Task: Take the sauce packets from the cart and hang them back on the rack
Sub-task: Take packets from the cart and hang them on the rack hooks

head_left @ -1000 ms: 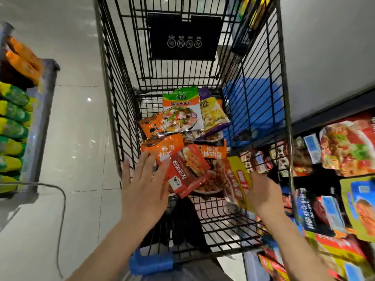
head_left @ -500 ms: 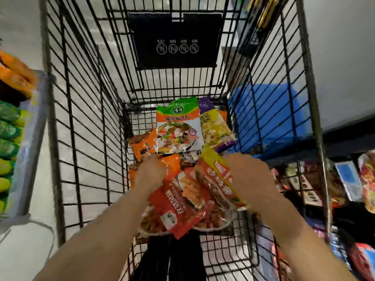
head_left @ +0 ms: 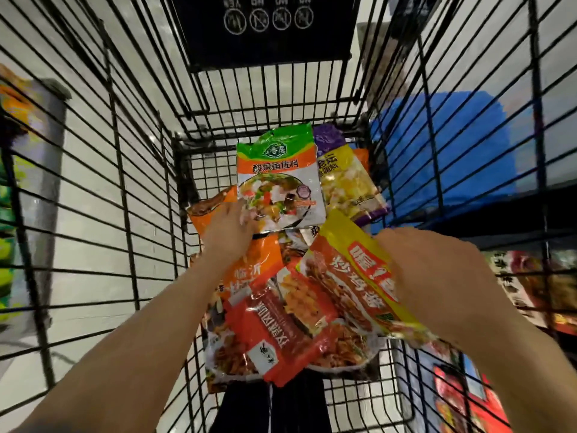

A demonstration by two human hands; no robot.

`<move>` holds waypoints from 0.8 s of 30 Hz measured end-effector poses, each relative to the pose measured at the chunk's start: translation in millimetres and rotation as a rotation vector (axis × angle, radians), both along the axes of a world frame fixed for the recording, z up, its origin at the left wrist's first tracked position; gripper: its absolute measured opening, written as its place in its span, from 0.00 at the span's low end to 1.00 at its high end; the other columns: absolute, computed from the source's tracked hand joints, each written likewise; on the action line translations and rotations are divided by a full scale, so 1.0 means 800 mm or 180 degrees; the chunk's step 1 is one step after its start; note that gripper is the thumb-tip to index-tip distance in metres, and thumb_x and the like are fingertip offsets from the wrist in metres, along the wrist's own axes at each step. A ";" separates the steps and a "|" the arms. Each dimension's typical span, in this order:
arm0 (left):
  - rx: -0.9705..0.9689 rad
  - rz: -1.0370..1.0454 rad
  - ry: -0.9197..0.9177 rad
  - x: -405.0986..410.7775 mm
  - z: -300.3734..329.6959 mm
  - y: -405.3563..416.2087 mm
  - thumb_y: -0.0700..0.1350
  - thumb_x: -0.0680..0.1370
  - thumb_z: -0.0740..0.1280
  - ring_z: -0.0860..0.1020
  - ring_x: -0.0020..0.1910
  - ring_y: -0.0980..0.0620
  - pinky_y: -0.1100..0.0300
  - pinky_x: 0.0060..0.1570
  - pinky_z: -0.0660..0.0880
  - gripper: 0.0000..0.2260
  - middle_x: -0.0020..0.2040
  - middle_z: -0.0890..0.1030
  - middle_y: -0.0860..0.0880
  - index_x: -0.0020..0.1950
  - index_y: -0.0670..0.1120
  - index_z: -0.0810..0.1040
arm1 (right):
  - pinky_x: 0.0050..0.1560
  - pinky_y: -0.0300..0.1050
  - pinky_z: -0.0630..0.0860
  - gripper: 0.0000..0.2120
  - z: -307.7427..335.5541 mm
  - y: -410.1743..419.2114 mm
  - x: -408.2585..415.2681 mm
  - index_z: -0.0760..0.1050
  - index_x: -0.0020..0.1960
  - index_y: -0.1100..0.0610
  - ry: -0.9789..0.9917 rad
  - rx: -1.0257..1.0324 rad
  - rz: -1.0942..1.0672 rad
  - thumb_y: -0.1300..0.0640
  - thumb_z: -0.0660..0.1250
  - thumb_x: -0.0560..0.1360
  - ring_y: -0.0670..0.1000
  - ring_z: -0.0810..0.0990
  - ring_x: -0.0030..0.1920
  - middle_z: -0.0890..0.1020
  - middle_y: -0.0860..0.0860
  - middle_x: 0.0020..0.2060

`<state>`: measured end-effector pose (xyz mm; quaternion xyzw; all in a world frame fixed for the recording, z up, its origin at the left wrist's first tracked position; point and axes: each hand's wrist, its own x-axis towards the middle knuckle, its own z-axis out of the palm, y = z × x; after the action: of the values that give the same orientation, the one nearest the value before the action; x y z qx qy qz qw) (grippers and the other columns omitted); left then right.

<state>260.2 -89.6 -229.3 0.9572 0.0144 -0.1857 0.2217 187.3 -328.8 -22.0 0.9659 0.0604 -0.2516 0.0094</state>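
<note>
Black sign panel with white icons, blue patch behind wires, pale tiled floor

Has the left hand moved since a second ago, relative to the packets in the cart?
Yes. The left hand has gone forward, from the red packet near the handle end to the green-topped packet farther in, fingers on its lower edge.

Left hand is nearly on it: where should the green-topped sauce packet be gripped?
Grip the green-topped packet at its near-left corner, where the left hand touches. That corner overhangs the orange packet, so fingers can slide under it from the near-left. Its far edge sits by the cart end wall.
</note>
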 end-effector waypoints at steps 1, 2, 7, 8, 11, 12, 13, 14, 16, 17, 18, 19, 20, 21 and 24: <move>-0.0071 -0.0011 -0.0106 0.014 0.001 -0.010 0.52 0.78 0.62 0.66 0.67 0.41 0.48 0.61 0.67 0.24 0.69 0.67 0.41 0.72 0.46 0.64 | 0.39 0.41 0.61 0.06 0.004 0.000 0.002 0.57 0.50 0.45 0.0001 0.0014 0.0002 0.50 0.55 0.80 0.49 0.71 0.44 0.69 0.44 0.46; -0.0068 -0.0086 -0.0189 0.030 0.002 -0.022 0.53 0.78 0.62 0.63 0.69 0.41 0.48 0.64 0.64 0.25 0.71 0.64 0.41 0.73 0.47 0.62 | 0.40 0.41 0.61 0.06 0.003 -0.001 0.001 0.58 0.51 0.45 0.0031 0.0013 0.0010 0.50 0.56 0.80 0.49 0.71 0.45 0.70 0.44 0.48; 0.0120 -0.0680 0.0308 0.103 -0.013 -0.087 0.65 0.75 0.58 0.44 0.75 0.41 0.41 0.72 0.48 0.36 0.77 0.44 0.44 0.76 0.56 0.45 | 0.41 0.42 0.63 0.06 -0.006 -0.002 0.000 0.58 0.51 0.45 0.0132 0.0077 -0.0087 0.52 0.56 0.79 0.49 0.75 0.51 0.70 0.45 0.49; 0.0215 -0.0827 0.0502 0.105 -0.022 -0.096 0.68 0.73 0.57 0.41 0.75 0.39 0.38 0.71 0.48 0.38 0.77 0.42 0.44 0.76 0.56 0.43 | 0.41 0.42 0.64 0.07 -0.006 -0.003 0.002 0.58 0.50 0.45 0.0138 0.0121 -0.0136 0.52 0.57 0.79 0.49 0.75 0.50 0.70 0.45 0.47; 0.0644 -0.1206 0.0715 0.087 -0.038 -0.115 0.71 0.71 0.57 0.37 0.73 0.35 0.33 0.69 0.49 0.41 0.77 0.38 0.45 0.76 0.59 0.42 | 0.42 0.42 0.66 0.07 -0.005 -0.008 0.003 0.62 0.54 0.44 0.0202 0.0267 -0.0264 0.51 0.59 0.79 0.50 0.75 0.51 0.73 0.44 0.50; 0.0711 -0.1258 0.0740 0.083 -0.036 -0.119 0.71 0.70 0.58 0.36 0.73 0.35 0.33 0.68 0.50 0.40 0.77 0.37 0.46 0.75 0.60 0.42 | 0.42 0.43 0.66 0.08 -0.003 -0.008 0.003 0.62 0.55 0.45 0.0214 0.0308 -0.0281 0.50 0.60 0.78 0.50 0.76 0.51 0.73 0.44 0.52; 0.0752 -0.1339 0.0739 0.079 -0.031 -0.120 0.71 0.70 0.58 0.37 0.73 0.35 0.33 0.68 0.53 0.40 0.77 0.37 0.47 0.75 0.61 0.42 | 0.42 0.43 0.67 0.08 -0.002 -0.008 0.002 0.62 0.54 0.45 0.0243 0.0334 -0.0275 0.49 0.61 0.78 0.50 0.76 0.51 0.74 0.45 0.52; 0.0793 -0.1466 0.0694 0.076 -0.026 -0.118 0.70 0.71 0.59 0.39 0.73 0.35 0.34 0.67 0.56 0.40 0.77 0.39 0.47 0.75 0.61 0.43 | 0.42 0.43 0.67 0.09 -0.001 -0.008 0.001 0.62 0.53 0.45 0.0265 0.0334 -0.0283 0.49 0.61 0.78 0.50 0.76 0.51 0.74 0.45 0.52; 0.0865 -0.1771 0.0586 0.072 -0.018 -0.113 0.66 0.71 0.61 0.44 0.74 0.35 0.37 0.66 0.62 0.38 0.77 0.44 0.46 0.75 0.60 0.46 | 0.42 0.44 0.70 0.08 -0.002 -0.009 -0.002 0.64 0.54 0.46 0.0198 0.0328 -0.0354 0.51 0.62 0.78 0.50 0.76 0.50 0.75 0.46 0.51; 0.0908 -0.1895 0.0525 0.072 -0.012 -0.111 0.64 0.72 0.61 0.48 0.73 0.35 0.39 0.65 0.64 0.36 0.77 0.48 0.45 0.75 0.59 0.48 | 0.43 0.45 0.73 0.08 -0.003 -0.010 -0.004 0.66 0.55 0.46 0.0149 0.0346 -0.0414 0.51 0.62 0.77 0.51 0.77 0.48 0.76 0.46 0.49; 0.0984 -0.2000 0.0444 0.072 -0.006 -0.111 0.64 0.72 0.61 0.53 0.72 0.35 0.41 0.64 0.66 0.35 0.77 0.52 0.45 0.75 0.59 0.50 | 0.43 0.45 0.74 0.07 -0.005 -0.011 -0.004 0.67 0.54 0.46 0.0090 0.0373 -0.0480 0.52 0.62 0.78 0.51 0.77 0.46 0.76 0.46 0.48; 0.1091 -0.2077 0.0309 0.074 0.001 -0.111 0.65 0.73 0.59 0.58 0.70 0.36 0.43 0.63 0.66 0.33 0.75 0.57 0.45 0.75 0.58 0.52 | 0.42 0.45 0.74 0.05 -0.006 -0.013 -0.004 0.67 0.53 0.46 0.0021 0.0407 -0.0553 0.52 0.61 0.78 0.51 0.77 0.46 0.77 0.46 0.47; 0.1193 -0.2109 0.0176 0.079 0.007 -0.113 0.65 0.74 0.58 0.61 0.69 0.37 0.45 0.61 0.66 0.32 0.73 0.61 0.45 0.75 0.57 0.53 | 0.41 0.45 0.74 0.04 -0.007 -0.014 -0.003 0.67 0.53 0.46 -0.0027 0.0441 -0.0639 0.53 0.59 0.79 0.50 0.77 0.45 0.76 0.46 0.47; 0.1233 -0.2059 0.0088 0.087 0.011 -0.116 0.65 0.75 0.58 0.63 0.69 0.39 0.45 0.61 0.66 0.31 0.72 0.63 0.46 0.75 0.56 0.54 | 0.41 0.45 0.72 0.04 -0.008 -0.015 -0.003 0.67 0.53 0.46 -0.0050 0.0465 -0.0733 0.53 0.58 0.79 0.50 0.77 0.46 0.75 0.45 0.46; 0.1084 -0.1941 -0.0029 0.121 0.015 -0.137 0.66 0.75 0.57 0.54 0.74 0.42 0.41 0.67 0.59 0.32 0.77 0.53 0.48 0.75 0.59 0.50 | 0.41 0.46 0.70 0.08 -0.013 -0.019 -0.001 0.67 0.55 0.46 -0.0129 0.0592 -0.1051 0.57 0.55 0.79 0.52 0.76 0.48 0.72 0.45 0.46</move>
<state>356.7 -199.3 -217.0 0.9415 -0.2424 -0.2340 -0.0067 186.8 -343.8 -32.2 0.9642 -0.0762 -0.2236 -0.1200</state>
